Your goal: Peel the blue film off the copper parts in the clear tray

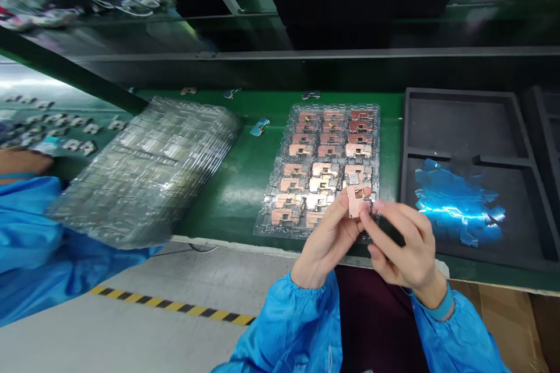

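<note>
My left hand [329, 239] pinches a copper-coloured circuit board [355, 186] between thumb and fingers, tilted above the near right part of a clear plastic tray [265, 227]. My right hand [405, 242] is at the board's lower right edge, one fingertip against or very near it. Its fingers are bent and apart from the thumb, and I see nothing held in them. In the tray, similar copper-coloured boards [330, 151] lie in rows; my hands cover its near right corner.
Right of my hands, a black tray [464, 122] holds crumpled blue film pieces [459, 204]. A tall stack of clear trays [161, 169] leans at left, beside a co-worker's blue sleeve [26, 245]. Small loose boards [260, 126] lie on the green bench [231, 186]. A green post [74, 70] slants at left.
</note>
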